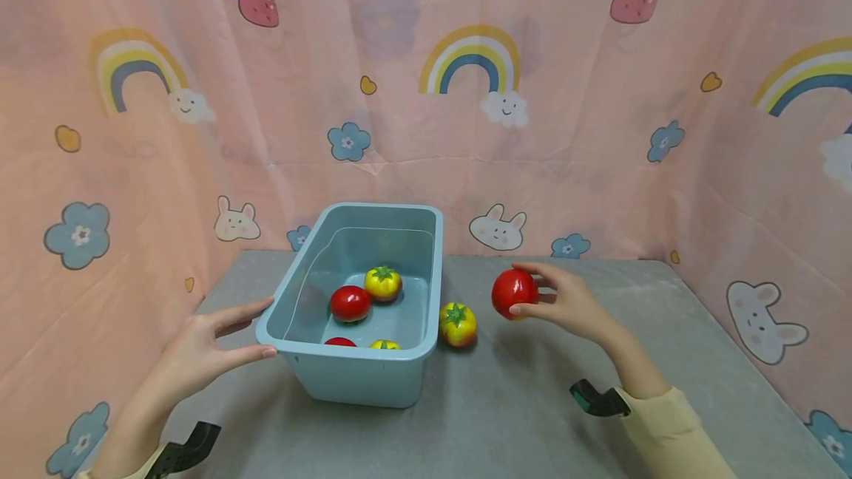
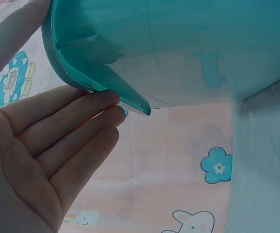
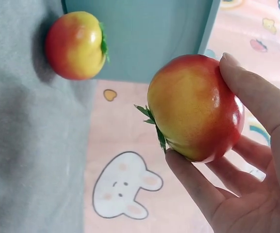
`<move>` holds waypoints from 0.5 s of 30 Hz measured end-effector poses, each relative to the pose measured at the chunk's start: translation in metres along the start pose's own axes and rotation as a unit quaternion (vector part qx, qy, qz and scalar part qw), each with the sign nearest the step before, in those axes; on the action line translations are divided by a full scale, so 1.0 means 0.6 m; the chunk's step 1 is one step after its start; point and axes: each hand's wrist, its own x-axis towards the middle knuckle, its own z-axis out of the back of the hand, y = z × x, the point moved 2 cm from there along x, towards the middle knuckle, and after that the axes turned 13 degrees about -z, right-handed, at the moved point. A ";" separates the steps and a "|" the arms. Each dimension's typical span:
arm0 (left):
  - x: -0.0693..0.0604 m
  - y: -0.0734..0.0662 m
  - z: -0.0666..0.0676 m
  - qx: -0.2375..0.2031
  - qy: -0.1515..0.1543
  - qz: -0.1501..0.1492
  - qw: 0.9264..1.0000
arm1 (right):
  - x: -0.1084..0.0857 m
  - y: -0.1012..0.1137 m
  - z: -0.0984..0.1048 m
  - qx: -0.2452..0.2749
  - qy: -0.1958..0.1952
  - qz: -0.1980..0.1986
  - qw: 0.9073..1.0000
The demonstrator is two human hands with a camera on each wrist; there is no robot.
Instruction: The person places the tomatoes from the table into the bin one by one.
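Observation:
My right hand (image 1: 566, 300) holds a red tomato (image 1: 514, 293) above the table, thumb on one side and fingers on the other. In the right wrist view, this tomato (image 3: 193, 107) shows a yellow patch and green leaves. My left hand (image 1: 200, 350) touches the left rim of a blue-green plastic bin (image 1: 359, 379), its fingers (image 2: 76, 119) nearly straight under the rim. Inside lie a red tomato (image 1: 350, 304) and a yellow one (image 1: 382, 284); two more are partly hidden by the front wall. Another yellow-red tomato (image 1: 458, 325) sits on the table, right beside the bin.
The grey cloth-covered table (image 1: 532, 405) extends to the right of the bin. Behind and at both sides hangs a pink curtain (image 1: 426, 131) with rainbows, rabbits and flowers. A dark wrist mount (image 1: 599, 399) sits at each sleeve.

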 end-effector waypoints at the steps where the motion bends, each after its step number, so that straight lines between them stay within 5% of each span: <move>1: 0.000 0.000 0.000 0.000 0.000 -0.001 1.000 | -0.002 0.003 0.002 0.001 -0.001 0.002 1.000; 15: 0.000 0.000 0.001 -0.005 0.001 0.003 1.000 | -0.011 0.034 0.024 -0.025 -0.016 0.034 0.999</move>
